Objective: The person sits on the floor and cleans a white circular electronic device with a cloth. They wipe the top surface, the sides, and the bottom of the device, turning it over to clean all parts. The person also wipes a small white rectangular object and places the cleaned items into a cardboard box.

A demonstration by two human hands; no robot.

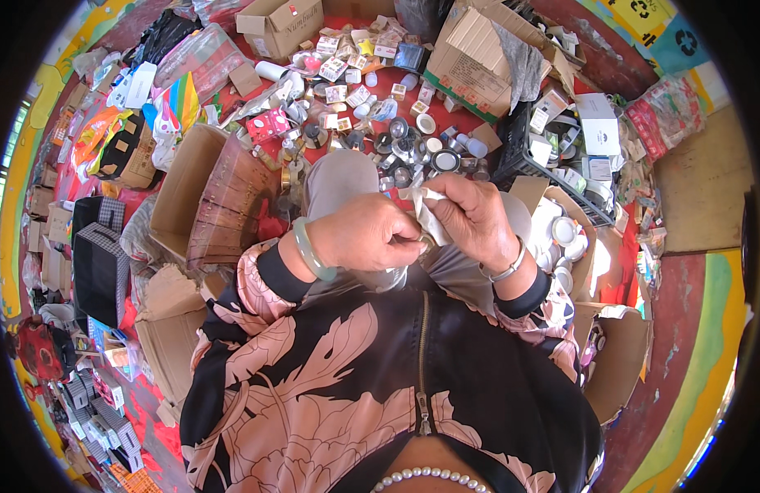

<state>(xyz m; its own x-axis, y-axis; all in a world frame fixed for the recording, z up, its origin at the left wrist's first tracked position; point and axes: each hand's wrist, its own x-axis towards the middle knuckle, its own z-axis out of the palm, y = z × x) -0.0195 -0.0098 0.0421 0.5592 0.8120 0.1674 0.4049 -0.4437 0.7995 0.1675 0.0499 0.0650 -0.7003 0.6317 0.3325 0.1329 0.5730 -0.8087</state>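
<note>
Over the lap, both hands meet close together. Left hand (365, 232), w/ a green bangle (307, 249) on the wrist, is curled tight, fingertips pinching a small item against the other hand; what it is can't be told, too hidden. Right hand (472, 216), thin bracelet (506, 269) on wrist, is clamped on a white paper scrap (425, 209), thumb & fingers folded over it. Paper sticks up between the two hands, touching both. Person wears a black & pink floral jacket (314, 370).

Beyond the hands, on the red floor (396, 82), lies a heap of small jars (413, 140) & little boxes. Open carton (187, 185) sits just left of the knee, w/ a brown pleated piece (228, 201) in it. Black crate (519, 152) w/ white boxes is at upper right, near a big carton (470, 53). Another carton (573, 238) by the right elbow holds white lids.
</note>
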